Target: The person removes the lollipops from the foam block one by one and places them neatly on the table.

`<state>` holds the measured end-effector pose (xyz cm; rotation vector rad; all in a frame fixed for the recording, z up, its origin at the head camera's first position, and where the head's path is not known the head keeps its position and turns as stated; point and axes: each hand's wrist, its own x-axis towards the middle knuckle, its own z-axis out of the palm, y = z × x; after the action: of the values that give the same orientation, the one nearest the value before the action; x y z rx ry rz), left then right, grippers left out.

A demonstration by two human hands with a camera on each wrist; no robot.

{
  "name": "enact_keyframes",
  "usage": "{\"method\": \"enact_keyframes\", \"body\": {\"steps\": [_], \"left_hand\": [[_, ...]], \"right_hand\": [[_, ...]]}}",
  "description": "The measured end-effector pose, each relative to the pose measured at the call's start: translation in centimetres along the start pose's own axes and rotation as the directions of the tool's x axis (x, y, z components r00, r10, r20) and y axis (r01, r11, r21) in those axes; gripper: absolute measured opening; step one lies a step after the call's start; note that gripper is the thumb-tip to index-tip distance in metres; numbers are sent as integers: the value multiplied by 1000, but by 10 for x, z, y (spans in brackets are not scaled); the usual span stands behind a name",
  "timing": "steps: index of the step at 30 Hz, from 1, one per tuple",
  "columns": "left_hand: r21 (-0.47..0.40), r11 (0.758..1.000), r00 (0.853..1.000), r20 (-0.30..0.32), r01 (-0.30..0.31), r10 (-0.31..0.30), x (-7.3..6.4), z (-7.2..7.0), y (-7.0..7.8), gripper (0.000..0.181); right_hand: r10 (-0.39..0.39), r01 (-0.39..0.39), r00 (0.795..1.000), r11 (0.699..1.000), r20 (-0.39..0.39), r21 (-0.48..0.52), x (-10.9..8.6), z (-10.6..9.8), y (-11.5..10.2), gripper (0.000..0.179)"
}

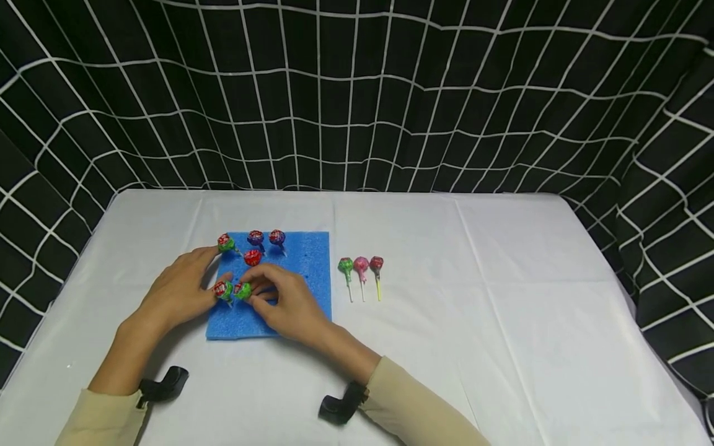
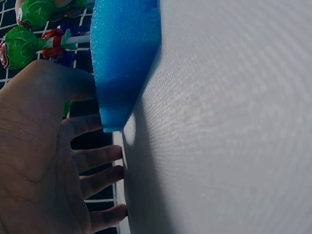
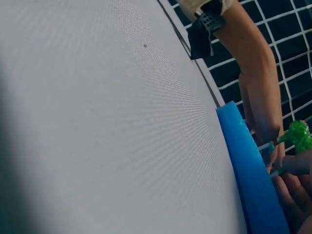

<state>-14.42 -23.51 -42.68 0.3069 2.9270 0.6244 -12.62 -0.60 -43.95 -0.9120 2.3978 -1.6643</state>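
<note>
Between thumb and fingers, my right hand (image 1: 292, 306) pinches a green-wrapped lollipop (image 1: 242, 290) over a blue foam board (image 1: 313, 266). Just left of it, a red-and-green lollipop (image 1: 222, 290) stands stuck in the foam by its stick. My left hand (image 1: 178, 290) lies along the board's left edge, its thumb (image 2: 78, 83) by the foam and its fingers extended toward the table. Farther back in the foam stand another red-and-green lollipop (image 1: 225, 242), a red one (image 1: 253, 257) and two purple ones (image 1: 255, 238). In the right wrist view, the green lollipop (image 3: 298, 135) shows at the right edge.
To the board's right, a green lollipop (image 1: 346, 265), a pink lollipop (image 1: 361, 264) and a dark red lollipop (image 1: 377, 264) with a yellow stick lie in a row on the white tablecloth (image 1: 474, 322). A black curtain (image 1: 357, 93) with white grid lines hangs behind.
</note>
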Motion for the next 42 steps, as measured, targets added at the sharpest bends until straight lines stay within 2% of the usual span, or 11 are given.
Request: {"method": "enact_keyframes", "body": {"steps": [4,12,23,30,37,42], "left_hand": [[0,1000,1000,-3,-4,4,0,0,1,70],[-2,1000,1000,-4,-8,8,0,-1,1,70],[-3,1000,1000,-9,-9,9,1,-2,0,68],[-10,1000,1000,-3,-20,20,1,-1,0,68],[-4,1000,1000,-3,-9,9,1,0,1,68],[1,1000,1000,1,-5,5,2,-1,2,68]], "right_hand": [[-3,3,1000,1000,-11,9,1,0,0,27],[-47,46,999,998,-14,-48,0,0,-4,28],[-45,45,996,999,-74,3,2,-3,-9,30],[-25,27,993,999,-119,17,-1,-18,-11,36],[-26,21,980,999,-198,-26,-6,-39,-9,36],[-12,5,974,999,-226,-35,-13,-49,-7,37]]}}
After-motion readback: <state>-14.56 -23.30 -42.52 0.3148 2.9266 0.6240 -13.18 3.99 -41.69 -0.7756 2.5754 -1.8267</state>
